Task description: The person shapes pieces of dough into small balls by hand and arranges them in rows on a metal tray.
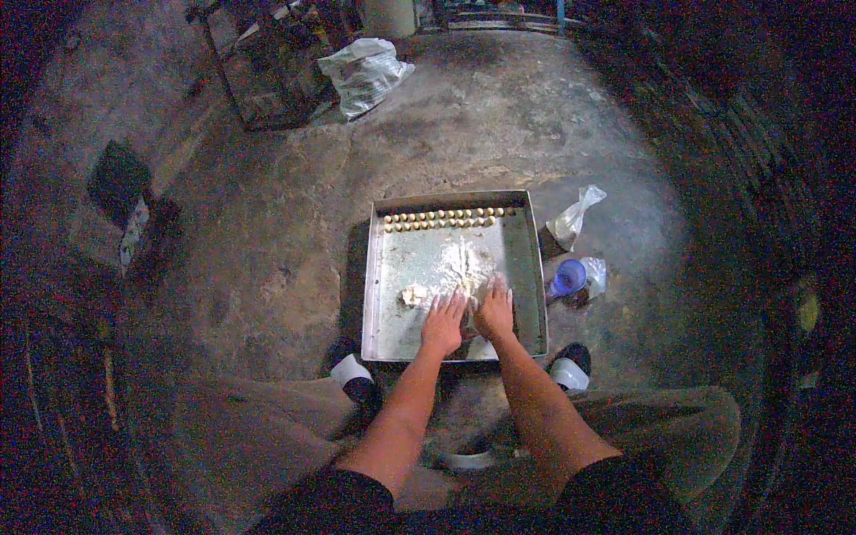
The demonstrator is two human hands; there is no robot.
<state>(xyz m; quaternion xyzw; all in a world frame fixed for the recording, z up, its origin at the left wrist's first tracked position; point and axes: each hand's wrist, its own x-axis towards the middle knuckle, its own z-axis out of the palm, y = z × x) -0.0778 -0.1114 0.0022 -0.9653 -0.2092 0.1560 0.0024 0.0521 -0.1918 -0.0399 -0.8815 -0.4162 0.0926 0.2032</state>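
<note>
Plainly, both hands [443, 323] [495, 314] lie open over the tray [395, 334].

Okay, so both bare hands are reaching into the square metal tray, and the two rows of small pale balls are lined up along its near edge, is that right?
Not quite: in the head view, the two rows of small pale balls lie along the far edge of the square metal tray. The left hand and right hand do both reach into it.

No text, label, number or sign can be read here.
</note>
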